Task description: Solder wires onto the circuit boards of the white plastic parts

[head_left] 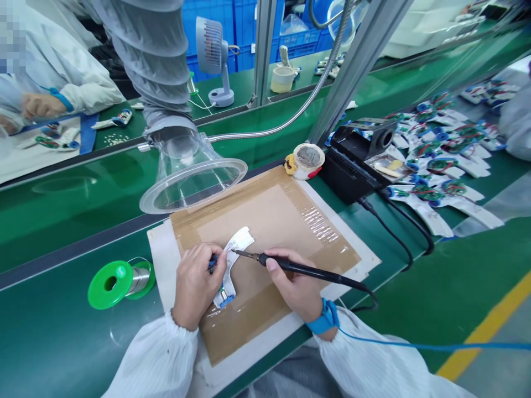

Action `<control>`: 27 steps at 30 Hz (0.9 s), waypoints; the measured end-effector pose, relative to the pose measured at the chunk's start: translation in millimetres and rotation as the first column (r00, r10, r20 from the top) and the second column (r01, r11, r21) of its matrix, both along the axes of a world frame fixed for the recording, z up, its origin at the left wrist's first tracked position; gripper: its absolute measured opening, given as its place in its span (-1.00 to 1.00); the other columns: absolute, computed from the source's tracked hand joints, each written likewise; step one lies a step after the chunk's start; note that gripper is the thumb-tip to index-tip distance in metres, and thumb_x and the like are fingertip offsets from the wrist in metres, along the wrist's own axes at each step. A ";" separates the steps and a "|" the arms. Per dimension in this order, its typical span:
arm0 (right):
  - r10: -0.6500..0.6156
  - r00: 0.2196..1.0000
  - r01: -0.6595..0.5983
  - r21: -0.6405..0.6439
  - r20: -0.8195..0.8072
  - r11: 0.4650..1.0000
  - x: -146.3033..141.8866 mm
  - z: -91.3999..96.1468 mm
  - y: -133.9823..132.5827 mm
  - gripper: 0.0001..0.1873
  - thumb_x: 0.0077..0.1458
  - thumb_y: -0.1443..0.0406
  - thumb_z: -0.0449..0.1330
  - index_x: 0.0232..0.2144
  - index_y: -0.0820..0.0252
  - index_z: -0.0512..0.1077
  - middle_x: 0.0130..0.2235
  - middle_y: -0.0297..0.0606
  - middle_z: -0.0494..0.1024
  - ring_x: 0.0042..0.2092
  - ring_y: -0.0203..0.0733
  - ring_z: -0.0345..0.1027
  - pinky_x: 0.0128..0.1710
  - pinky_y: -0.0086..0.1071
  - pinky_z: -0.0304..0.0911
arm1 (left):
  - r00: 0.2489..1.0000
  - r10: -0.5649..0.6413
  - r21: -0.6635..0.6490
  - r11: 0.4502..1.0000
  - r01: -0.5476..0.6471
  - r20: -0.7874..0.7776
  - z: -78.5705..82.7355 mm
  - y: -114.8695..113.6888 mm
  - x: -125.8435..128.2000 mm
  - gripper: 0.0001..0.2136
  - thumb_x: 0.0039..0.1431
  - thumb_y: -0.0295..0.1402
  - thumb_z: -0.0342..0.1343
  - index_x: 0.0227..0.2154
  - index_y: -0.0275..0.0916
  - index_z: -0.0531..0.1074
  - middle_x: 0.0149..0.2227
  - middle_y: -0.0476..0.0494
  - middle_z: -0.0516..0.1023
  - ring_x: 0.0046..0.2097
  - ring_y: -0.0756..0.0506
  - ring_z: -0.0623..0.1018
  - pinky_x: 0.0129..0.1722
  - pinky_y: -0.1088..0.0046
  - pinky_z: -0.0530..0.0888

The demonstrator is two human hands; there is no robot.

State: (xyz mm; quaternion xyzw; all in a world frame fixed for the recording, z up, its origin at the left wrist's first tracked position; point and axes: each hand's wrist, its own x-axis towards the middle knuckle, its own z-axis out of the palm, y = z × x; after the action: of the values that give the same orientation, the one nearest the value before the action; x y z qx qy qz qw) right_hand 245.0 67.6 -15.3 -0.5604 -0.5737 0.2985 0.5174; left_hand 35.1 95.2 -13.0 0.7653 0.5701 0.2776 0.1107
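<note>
My right hand [298, 282] is closed around the black handle of a soldering iron [290, 265]. The iron's tip points left and meets, or comes very near, a white curved part [241, 240] on the cardboard. My left hand [201, 279] is closed on that part, fingers pinched near the iron's tip. A blue end with small metal pieces shows at the part's lower end, and something dark blue shows between my fingers. What exactly the fingertips pinch is hidden. Beneath both hands lies a taped cardboard sheet [265, 210].
Left of the cardboard stands a green solder spool [111, 284]. A clear fume hood [193, 185] hangs above the far edge. Behind right are a small round pot [308, 160], a black iron stand [352, 166] and several similar white parts [440, 149]. Across the divider, a co-worker's hand [43, 105] shows.
</note>
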 end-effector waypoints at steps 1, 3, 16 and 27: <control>-0.002 1.000 0.002 0.003 0.000 1.000 0.3 -0.1 -0.3 -0.89 0.19 0.28 0.24 -0.26 0.09 0.58 -0.28 -0.27 0.71 -0.27 -0.15 0.62 -0.22 -0.32 0.56 | 1.000 0.001 0.002 1.000 -0.001 -0.002 0.0 0.0 -0.1 -0.87 0.34 -0.32 0.10 -0.36 -0.18 0.39 -0.36 0.02 0.54 -0.30 -0.05 0.49 -0.20 0.36 0.31; -0.011 1.000 0.011 0.012 0.003 1.000 1.1 -0.3 -0.9 -0.89 0.18 0.28 0.24 -0.26 0.09 0.58 -0.28 -0.28 0.70 -0.27 -0.16 0.62 -0.23 -0.34 0.55 | 1.000 0.002 0.000 1.000 -0.002 -0.001 -0.2 0.0 -0.2 -0.87 0.34 -0.33 0.09 -0.36 -0.18 0.39 -0.36 0.01 0.54 -0.29 -0.05 0.50 -0.20 0.36 0.32; -0.001 1.000 0.000 0.023 0.014 1.000 1.3 -2.3 -0.9 -0.90 0.18 0.29 0.25 -0.25 0.07 0.58 -0.28 -0.29 0.70 -0.27 -0.16 0.62 -0.23 -0.34 0.55 | 1.000 0.001 0.021 1.000 0.000 -0.031 -0.5 0.4 0.8 -0.87 0.35 -0.32 0.09 -0.36 -0.17 0.38 -0.37 0.01 0.54 -0.30 -0.05 0.50 -0.21 0.36 0.31; -0.070 0.995 0.073 0.050 -0.064 0.996 3.3 -8.9 -4.0 -0.89 0.23 0.29 0.24 -0.19 0.05 0.57 -0.25 -0.30 0.68 -0.23 -0.18 0.60 -0.20 -0.35 0.54 | 0.998 -0.007 0.044 0.999 0.010 -0.059 -1.1 0.2 -0.3 -0.87 0.34 -0.34 0.09 -0.37 -0.17 0.38 -0.37 0.01 0.54 -0.30 -0.06 0.49 -0.21 0.36 0.32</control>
State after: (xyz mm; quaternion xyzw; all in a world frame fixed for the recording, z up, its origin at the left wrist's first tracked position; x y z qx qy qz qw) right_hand 248.2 63.6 -24.2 -0.5573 -0.5446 0.2816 0.5599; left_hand 34.8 95.4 -14.1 0.7777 0.5636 0.2672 0.0781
